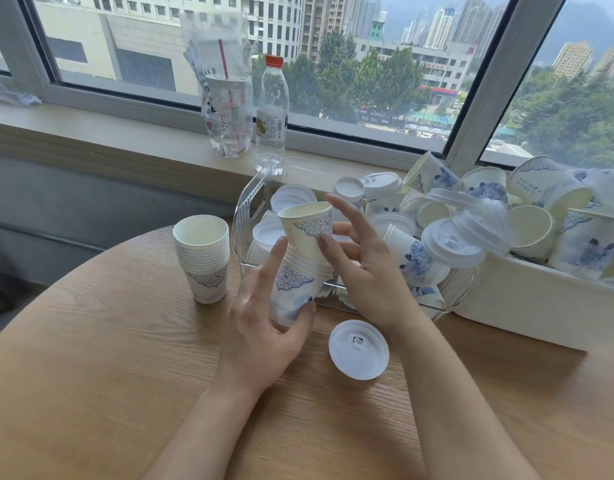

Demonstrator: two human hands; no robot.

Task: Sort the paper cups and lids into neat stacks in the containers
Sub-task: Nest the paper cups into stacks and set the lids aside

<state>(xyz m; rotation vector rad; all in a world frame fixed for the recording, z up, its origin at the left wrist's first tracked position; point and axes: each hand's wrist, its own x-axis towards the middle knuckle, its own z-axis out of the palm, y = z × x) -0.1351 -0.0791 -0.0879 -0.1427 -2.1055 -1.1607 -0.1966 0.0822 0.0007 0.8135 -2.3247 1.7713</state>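
Note:
My left hand [264,320] grips the lower part of a tilted stack of white paper cups with blue patterns [295,285]. The topmost cup [307,230] sticks out of that stack, and my right hand [364,268] pinches its side between thumb and fingertips. A second stack of cups [203,258] stands upright on the wooden table [108,375] to the left. One white lid [359,348] lies flat on the table in front of a clear plastic container [250,206] holding loose lids and cups.
A white bin [527,313] at the right is heaped with loose cups and lids. On the window sill behind stand a clear water bottle [271,116] and a plastic cup in a bag [225,109]. The table's curved edge runs along the left.

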